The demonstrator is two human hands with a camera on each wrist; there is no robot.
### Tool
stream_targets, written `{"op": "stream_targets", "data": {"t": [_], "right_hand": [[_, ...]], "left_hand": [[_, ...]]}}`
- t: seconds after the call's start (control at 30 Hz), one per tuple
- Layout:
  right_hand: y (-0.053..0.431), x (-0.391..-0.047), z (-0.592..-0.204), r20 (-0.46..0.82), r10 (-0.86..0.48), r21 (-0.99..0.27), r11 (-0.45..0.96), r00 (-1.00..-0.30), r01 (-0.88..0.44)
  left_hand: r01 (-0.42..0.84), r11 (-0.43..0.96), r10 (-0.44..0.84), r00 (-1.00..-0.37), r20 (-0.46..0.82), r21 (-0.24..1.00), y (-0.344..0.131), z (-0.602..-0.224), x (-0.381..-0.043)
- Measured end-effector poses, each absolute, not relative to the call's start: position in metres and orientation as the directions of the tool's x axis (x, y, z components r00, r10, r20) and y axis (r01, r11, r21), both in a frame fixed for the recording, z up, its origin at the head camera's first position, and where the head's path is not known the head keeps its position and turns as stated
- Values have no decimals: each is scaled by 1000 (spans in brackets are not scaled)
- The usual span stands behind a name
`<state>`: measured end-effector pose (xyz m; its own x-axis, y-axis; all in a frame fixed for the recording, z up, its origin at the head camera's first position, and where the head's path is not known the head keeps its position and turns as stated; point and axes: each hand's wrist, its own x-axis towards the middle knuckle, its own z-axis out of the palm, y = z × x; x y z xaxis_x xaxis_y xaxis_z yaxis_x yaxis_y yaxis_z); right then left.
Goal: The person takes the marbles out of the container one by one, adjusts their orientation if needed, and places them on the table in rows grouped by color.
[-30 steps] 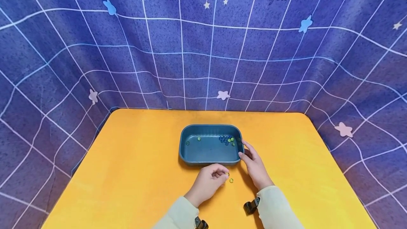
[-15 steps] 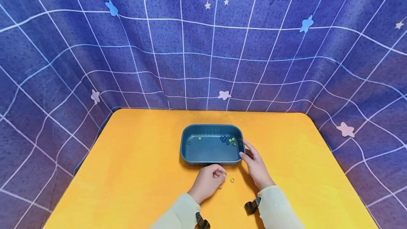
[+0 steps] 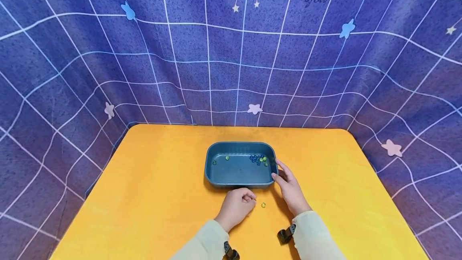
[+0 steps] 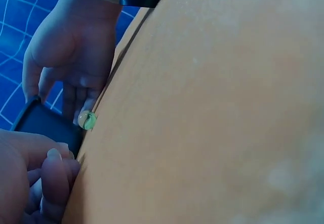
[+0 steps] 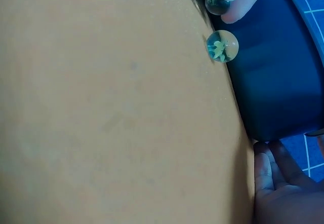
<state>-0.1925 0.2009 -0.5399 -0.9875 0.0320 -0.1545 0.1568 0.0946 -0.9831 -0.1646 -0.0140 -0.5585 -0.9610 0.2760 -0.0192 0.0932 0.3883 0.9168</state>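
Observation:
My left hand [image 3: 235, 209] is just in front of the dark blue tray [image 3: 216, 181], thumb and fingertips together. The right wrist view shows a glass marble [image 5: 217, 4] pinched between its fingers; the head view hides that marble. Another clear marble [image 3: 263, 205] with a green-yellow swirl lies on the table, right of the left fingertips. At the tray's right end, my right hand [image 3: 291, 191] grips the wall, its thumb at the rim and its other fingers around the outside.
Inside the tray, a cluster of dark blue marbles [image 3: 255, 158] and a few green ones sits toward the right. Two green marbles [image 3: 227, 158] rest apart at the left. The yellow table [image 3: 162, 171] meets a blue gridded curtain [image 3: 223, 71] behind.
My left hand has drawn slightly left, away from the loose marble, and the marble at its fingertips has gone out of sight in the head view. The right hand stays on the tray.

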Motion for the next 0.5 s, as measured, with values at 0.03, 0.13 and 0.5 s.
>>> {"op": "stream_targets", "data": {"t": [0.03, 0.13, 0.5], "right_hand": [[201, -193, -540, -155, 32, -983, 93, -987, 157], [202, -193, -540, -159, 31, -983, 91, -987, 161], [202, -192, -538, -158, 36, -983, 86, -987, 160]], "left_hand": [[97, 397, 272, -962, -16, 913, -14, -558, -165], [102, 421, 254, -967, -9, 901, -12, -557, -165], [108, 464, 235, -972, -4, 879, -9, -551, -163]]}}
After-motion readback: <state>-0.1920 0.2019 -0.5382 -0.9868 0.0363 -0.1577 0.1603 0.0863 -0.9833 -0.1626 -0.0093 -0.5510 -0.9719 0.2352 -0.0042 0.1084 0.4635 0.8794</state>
